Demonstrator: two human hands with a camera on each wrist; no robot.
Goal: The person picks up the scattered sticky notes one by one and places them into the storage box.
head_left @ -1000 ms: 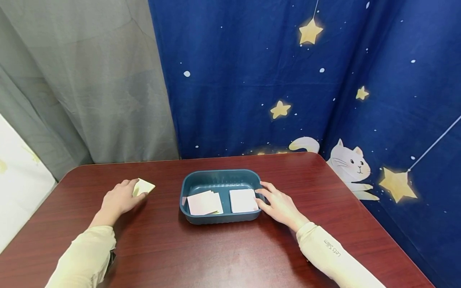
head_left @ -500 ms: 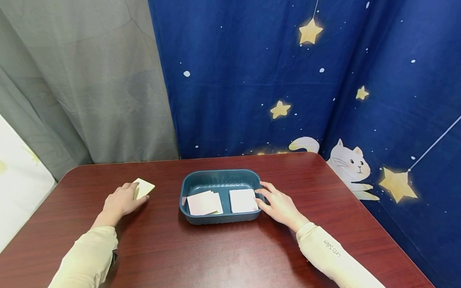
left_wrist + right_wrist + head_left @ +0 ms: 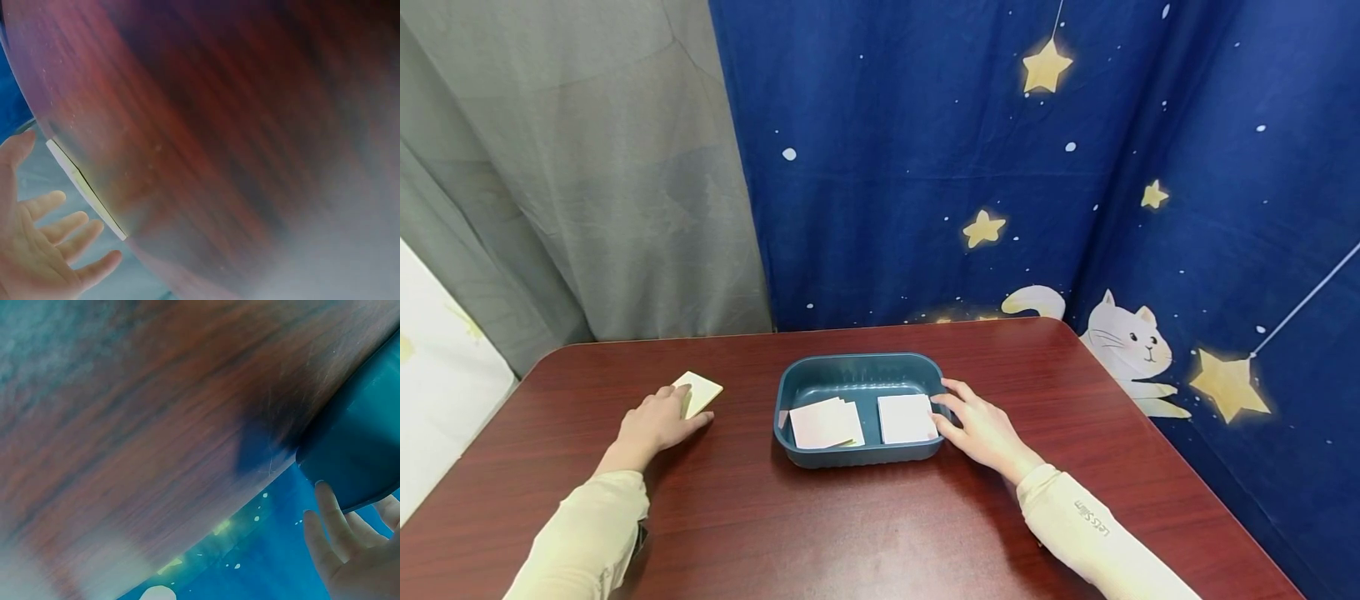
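Observation:
A small stack of pale yellow sticky notes (image 3: 702,393) lies at the left of the table. My left hand (image 3: 653,421) is beside it, fingertips overlapping its near edge in the head view. The left wrist view shows that hand (image 3: 37,244) with fingers spread and palm bare, the notes' thin edge (image 3: 87,190) lying past the fingertips. At the right end of a dark teal plastic bin (image 3: 859,455), my right hand (image 3: 988,429) rests loosely extended fingers on the rim. The right wrist view shows some fingers (image 3: 337,519) outside the bin wall (image 3: 356,437), others passing behind its rim.
Inside the bin are overlapping pale pink and yellowish square notes (image 3: 822,423) on the left and a white square stack (image 3: 907,418) on the right. The reddish-brown wooden table (image 3: 820,533) ends at a grey curtain (image 3: 647,208) and a blue starry curtain (image 3: 910,167).
My left hand has drawn back slightly toward me, its fingers and thumb opening away from the yellow notes, which stay in place. The right hand and bin have not moved.

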